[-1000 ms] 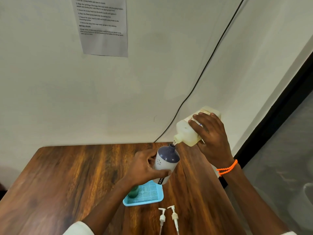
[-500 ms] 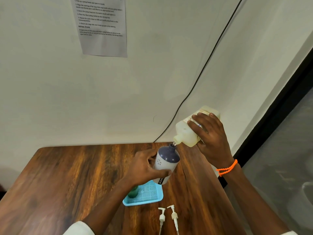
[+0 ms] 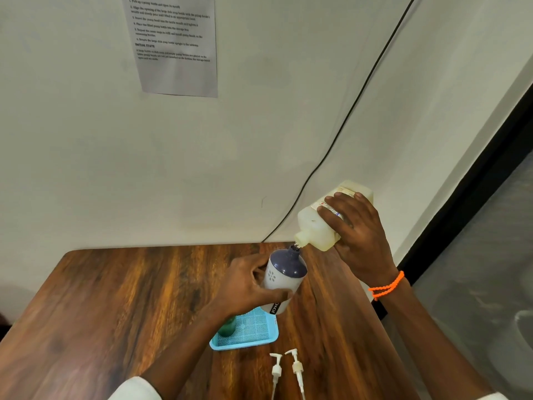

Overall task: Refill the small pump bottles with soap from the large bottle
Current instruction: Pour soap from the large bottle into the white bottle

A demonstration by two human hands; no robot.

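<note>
Nothing moved: two hands (image 3: 245,284) (image 3: 357,238), two bottles (image 3: 284,280) (image 3: 318,226), two pumps (image 3: 276,370) (image 3: 297,368).

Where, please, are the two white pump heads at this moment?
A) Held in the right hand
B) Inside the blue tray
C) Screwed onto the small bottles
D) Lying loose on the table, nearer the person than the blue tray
D: both pump heads lie side by side on the wooden table, nearer the person than the blue tray, untouched by either hand.

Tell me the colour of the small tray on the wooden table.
Light blue, with a mesh-patterned floor; the head view shows the small plastic tray best.
</note>
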